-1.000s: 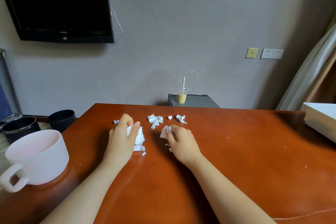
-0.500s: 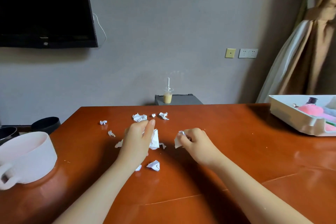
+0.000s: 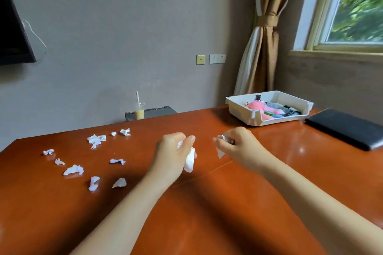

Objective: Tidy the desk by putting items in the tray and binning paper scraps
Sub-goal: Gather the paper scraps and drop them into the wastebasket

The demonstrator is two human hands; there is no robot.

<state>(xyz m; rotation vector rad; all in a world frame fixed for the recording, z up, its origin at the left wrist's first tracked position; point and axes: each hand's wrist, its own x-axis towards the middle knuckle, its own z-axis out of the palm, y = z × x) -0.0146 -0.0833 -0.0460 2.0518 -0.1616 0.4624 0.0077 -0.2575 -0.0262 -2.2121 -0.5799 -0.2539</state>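
My left hand [image 3: 173, 154] is raised over the middle of the red-brown desk [image 3: 228, 203] and grips a wad of crumpled white paper [image 3: 189, 161] that hangs below its fingers. My right hand [image 3: 240, 147], just to the right of it, pinches a smaller white paper scrap [image 3: 220, 152]. Several loose paper scraps [image 3: 95, 139] lie scattered on the desk to the left of both hands. The white tray [image 3: 240, 109] stands at the far right of the desk, holding a pink soft item and other small things.
A black flat case [image 3: 346, 128] lies right of the tray near the desk's right edge. Beyond the desk's far edge a plastic cup of yellow drink [image 3: 139, 112] with a straw stands on a grey box. A curtain and window fill the right.
The view has swung to the right, bringing the tray, case and window into sight and losing the white bin on the left. Both hands have lifted off the desk, still holding their paper.
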